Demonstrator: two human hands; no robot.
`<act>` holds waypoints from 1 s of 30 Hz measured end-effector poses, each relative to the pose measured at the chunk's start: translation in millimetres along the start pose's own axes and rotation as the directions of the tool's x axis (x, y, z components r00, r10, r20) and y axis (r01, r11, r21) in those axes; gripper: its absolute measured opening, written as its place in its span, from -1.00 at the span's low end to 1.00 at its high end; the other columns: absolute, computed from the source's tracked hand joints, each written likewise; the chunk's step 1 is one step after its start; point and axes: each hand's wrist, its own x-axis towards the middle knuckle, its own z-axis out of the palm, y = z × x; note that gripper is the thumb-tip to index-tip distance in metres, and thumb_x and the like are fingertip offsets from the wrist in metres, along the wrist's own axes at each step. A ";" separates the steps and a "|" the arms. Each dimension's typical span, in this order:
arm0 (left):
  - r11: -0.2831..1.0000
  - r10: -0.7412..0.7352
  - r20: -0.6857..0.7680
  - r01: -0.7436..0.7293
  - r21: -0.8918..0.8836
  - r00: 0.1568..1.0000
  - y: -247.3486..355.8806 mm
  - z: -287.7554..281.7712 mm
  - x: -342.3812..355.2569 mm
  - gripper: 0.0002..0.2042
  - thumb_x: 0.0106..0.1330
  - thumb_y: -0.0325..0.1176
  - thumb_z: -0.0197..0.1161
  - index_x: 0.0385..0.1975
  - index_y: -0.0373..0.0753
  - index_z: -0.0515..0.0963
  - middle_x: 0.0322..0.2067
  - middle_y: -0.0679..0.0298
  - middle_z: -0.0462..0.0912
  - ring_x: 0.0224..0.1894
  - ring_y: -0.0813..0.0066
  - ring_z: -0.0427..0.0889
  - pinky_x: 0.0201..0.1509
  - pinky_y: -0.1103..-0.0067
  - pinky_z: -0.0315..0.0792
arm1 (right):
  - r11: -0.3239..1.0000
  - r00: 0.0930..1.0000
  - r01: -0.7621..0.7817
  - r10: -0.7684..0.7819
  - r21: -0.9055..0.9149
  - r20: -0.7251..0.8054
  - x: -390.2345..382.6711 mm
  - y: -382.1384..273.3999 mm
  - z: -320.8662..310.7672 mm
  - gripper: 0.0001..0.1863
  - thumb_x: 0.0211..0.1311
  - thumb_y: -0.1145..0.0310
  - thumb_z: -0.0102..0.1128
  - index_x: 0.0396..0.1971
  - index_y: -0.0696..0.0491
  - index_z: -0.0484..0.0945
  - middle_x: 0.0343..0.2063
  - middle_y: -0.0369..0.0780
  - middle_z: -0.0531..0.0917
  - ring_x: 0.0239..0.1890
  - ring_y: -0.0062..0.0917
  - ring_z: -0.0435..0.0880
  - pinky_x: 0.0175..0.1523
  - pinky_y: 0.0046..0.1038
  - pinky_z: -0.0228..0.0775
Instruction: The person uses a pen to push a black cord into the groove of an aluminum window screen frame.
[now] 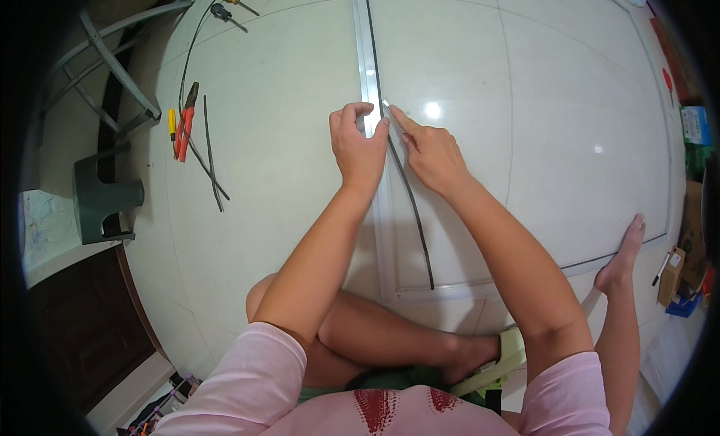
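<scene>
A silvery metal frame [367,61] lies on the floor, with a thin black strip [409,188] running along its long side. The strip's near part curves away from the bar to a loose end. My left hand [360,151] is curled around the bar, its thumb at the strip and its fingers bent on the far side. Close by on the right, my right hand [435,154] stretches its index finger toward the strip, the other fingers curled under. A small pale piece [386,103] shows at that fingertip; its kind is too small to tell. The palm side of this hand is hidden.
On the left lie red-handled pliers [185,132], a yellow-handled tool [172,122] and black strip pieces [210,158]. Two screwdrivers [232,8] rest farther off. A dark green stool [105,199] stands left. Boxes [694,218] and a marker [661,269] are at the right.
</scene>
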 end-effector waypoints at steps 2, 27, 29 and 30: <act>0.998 -0.051 0.022 0.050 0.044 0.998 0.5 -4.3 1.3 -0.72 0.07 -0.39 0.35 -0.20 -0.23 0.53 -0.20 0.23 0.48 -0.13 0.33 0.52 0.00 0.49 0.40 | 1.000 1.000 0.011 -0.011 0.020 0.006 0.4 -2.5 1.6 -0.48 0.22 0.43 -0.06 0.22 -0.16 0.36 -0.51 -0.03 0.62 -0.43 -0.12 0.60 -0.30 -0.19 0.43; 0.994 -0.071 0.135 0.060 0.087 0.988 5.0 -17.0 -19.5 -0.61 0.05 -0.39 0.39 -0.11 -0.24 0.46 -0.35 0.30 0.47 -0.42 0.55 0.42 -0.26 0.59 0.39 | 0.957 0.998 -0.039 0.023 -0.287 -0.062 1.2 -18.4 14.9 -0.26 -0.05 0.52 0.08 0.27 -0.11 0.30 -0.54 -0.12 0.62 -0.47 -0.22 0.63 -0.34 -0.24 0.49; 0.987 -0.123 0.131 0.108 0.119 0.984 2.1 -26.0 -17.0 -0.61 0.05 -0.38 0.39 -0.11 -0.25 0.46 -0.36 0.30 0.49 -0.42 0.54 0.44 -0.27 0.58 0.40 | 0.964 0.998 -0.052 0.057 -0.261 0.013 1.3 -26.8 5.2 -0.32 0.02 0.48 0.07 0.26 -0.07 0.31 -0.50 -0.07 0.64 -0.43 -0.21 0.65 -0.31 -0.24 0.50; 0.975 -0.183 0.129 0.163 0.150 0.975 1.1 -30.3 -15.3 -0.61 0.05 -0.38 0.39 -0.11 -0.26 0.45 -0.37 0.30 0.51 -0.43 0.54 0.47 -0.28 0.58 0.40 | 0.969 0.991 -0.070 0.095 -0.238 0.095 1.9 -29.9 1.3 -0.38 0.10 0.44 0.07 0.25 -0.03 0.31 -0.45 -0.03 0.65 -0.38 -0.21 0.66 -0.28 -0.24 0.51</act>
